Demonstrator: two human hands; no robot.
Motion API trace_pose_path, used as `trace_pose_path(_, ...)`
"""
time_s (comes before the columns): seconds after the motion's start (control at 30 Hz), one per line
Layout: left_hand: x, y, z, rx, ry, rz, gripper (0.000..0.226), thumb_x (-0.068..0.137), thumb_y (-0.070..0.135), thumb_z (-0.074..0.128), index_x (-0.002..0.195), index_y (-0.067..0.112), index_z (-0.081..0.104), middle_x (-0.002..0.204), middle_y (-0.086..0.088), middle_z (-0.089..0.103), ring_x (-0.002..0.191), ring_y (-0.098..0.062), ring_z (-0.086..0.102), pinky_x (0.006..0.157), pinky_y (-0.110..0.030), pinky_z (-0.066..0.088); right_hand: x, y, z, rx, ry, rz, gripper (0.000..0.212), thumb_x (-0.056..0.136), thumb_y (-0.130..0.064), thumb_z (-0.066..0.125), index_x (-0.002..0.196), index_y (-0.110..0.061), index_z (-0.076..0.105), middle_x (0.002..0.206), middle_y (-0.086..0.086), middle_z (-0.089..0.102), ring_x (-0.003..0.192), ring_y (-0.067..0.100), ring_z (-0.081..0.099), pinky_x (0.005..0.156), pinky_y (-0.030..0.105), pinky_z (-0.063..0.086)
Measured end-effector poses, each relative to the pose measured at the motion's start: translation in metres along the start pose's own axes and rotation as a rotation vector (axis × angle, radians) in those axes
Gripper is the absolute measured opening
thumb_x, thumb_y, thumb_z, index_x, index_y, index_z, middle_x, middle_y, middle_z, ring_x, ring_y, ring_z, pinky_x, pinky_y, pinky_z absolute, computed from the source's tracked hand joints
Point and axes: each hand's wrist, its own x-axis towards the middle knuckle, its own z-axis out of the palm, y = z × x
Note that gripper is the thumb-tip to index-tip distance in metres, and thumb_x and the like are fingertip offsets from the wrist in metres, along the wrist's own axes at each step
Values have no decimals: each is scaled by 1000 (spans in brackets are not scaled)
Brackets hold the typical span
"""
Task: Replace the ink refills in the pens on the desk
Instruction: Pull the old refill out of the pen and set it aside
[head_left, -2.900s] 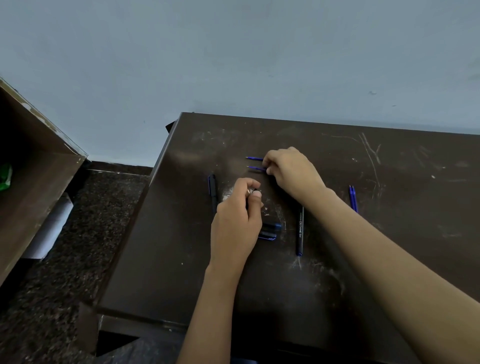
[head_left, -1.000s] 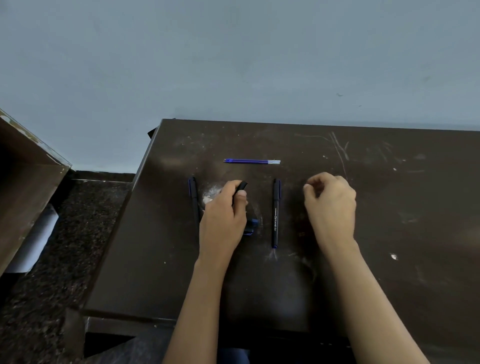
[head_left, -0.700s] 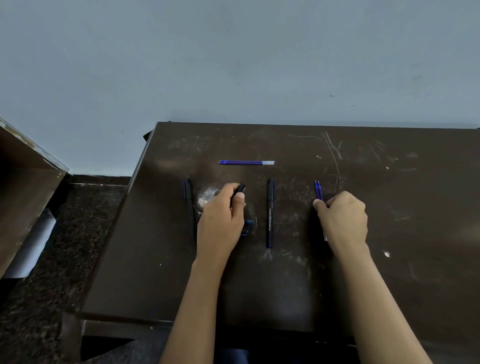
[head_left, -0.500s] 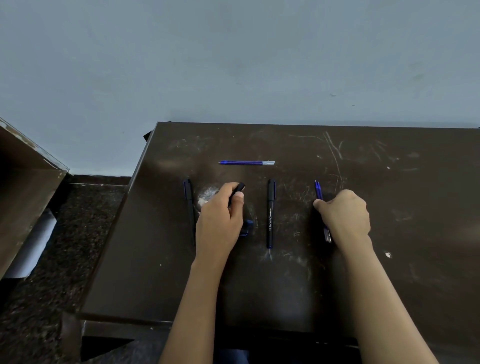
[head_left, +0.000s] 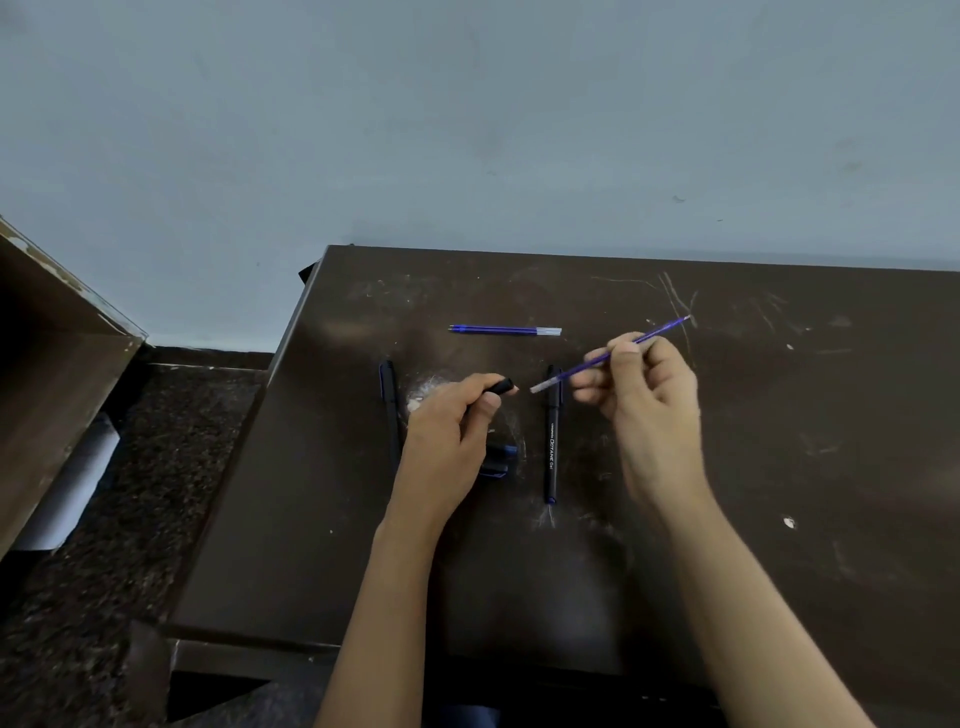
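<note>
1 black pen barrel (head_left: 500, 387) is sitting in the left hand (head_left: 447, 436), whose fingers are curling round it so that its exposed end is pointing right. The right hand (head_left: 644, 400) is pinching a blue refill (head_left: 587, 364) between thumb and fingertips and holding it slanted above the desk (head_left: 779, 467). Its pale end is hovering just apart from the barrel. I am judging the insertion as about to begin, not yet done.

2 more black pens are lying flat: the left pen (head_left: 389, 410) just beside the left hand, and the middle pen (head_left: 551, 441) between the hands. Whether either is already refilled I cannot tell. 1 spare refill (head_left: 504, 330) is lying crosswise farther back.

Some dark-blue parts (head_left: 501, 460), perhaps a cap, are peeking out by the left hand. Nothing is blocking the gap between the barrel and the blue refill. The cabinet (head_left: 52, 389) is standing well apart at the left.
</note>
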Motion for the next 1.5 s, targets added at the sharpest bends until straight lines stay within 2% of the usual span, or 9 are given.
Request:
trace_pose_path(0.2,1,-6,1,-18,4,41,25,98,20,48,108,37,62,94,0,69,89,-17,62,82,-42,52,-10,14,16,64,-36,-84,14,101,-9,39,96,-9,52,85,9,66,68,16,68,68,26,56)
trace_pose_path(0.4,2,-9,-2,12,-20,43,24,98,16,48,108,25,67,93,3,68,90,-16,61,81,-38,49,-10,19,21,89,10,-114,16,101,-10,38,94,-13,52,88,9,65,72,17,68,68,26,55)
trace_pose_path(0.7,2,-13,-6,75,4,41,21,99,25,48,110,30,65,92,5,67,88,-13,61,82,-40,52,-3,25,25,-113,-77,-112,15,97,-8,46,96,-4,61,84,3,67,70,10,60,69,30,53)
trace_pose_path(0.8,1,-8,-5,43,-13,45,21,99,28,45,112,32,62,89,4,66,86,-13,61,78,-36,53,-6,27,28,-283,-200,-84,15,93,-10,54,94,-16,67,84,-3,69,74,11,62,71,32,53)
trace_pose_path(0.93,1,-7,-9,42,28,18,22,101,23,43,113,26,61,87,6,66,82,-7,63,71,-20,50,-8,30,31,-551,-356,-130,25,87,-8,62,103,-27,70,92,-13,68,84,0,62,75,8,47)
trace_pose_path(1.1,2,-8,-11,25,117,-13,23,101,19,42,115,23,60,83,5,67,81,2,61,69,-4,42,-6,40,31,-1017,-542,-293,27,85,-11,65,110,-21,70,107,1,66,105,21,51,92,28,42)
trace_pose_path(1.33,2,-9,-12,84,96,16,42,100,9,41,130,36,53,77,11,61,80,1,59,72,-3,41,-6,42,29,-1187,-697,-371,28,91,-15,57,116,-22,66,112,2,64,105,22,48,92,35,45)
trace_pose_path(1.4,2,-10,-12,104,77,16,46,99,8,42,130,40,51,77,12,61,81,0,59,73,-4,41,-5,46,29,-1202,-683,-405,29,91,-13,55,117,-20,66,113,4,61,106,24,50,92,36,44)
trace_pose_path(1.5,2,-12,-11,114,44,22,51,97,5,42,128,44,50,77,13,61,78,1,57,72,-10,43,-2,48,29,-941,-423,-374,26,88,-5,54,109,-15,68,105,5,62,98,16,56,90,24,42)
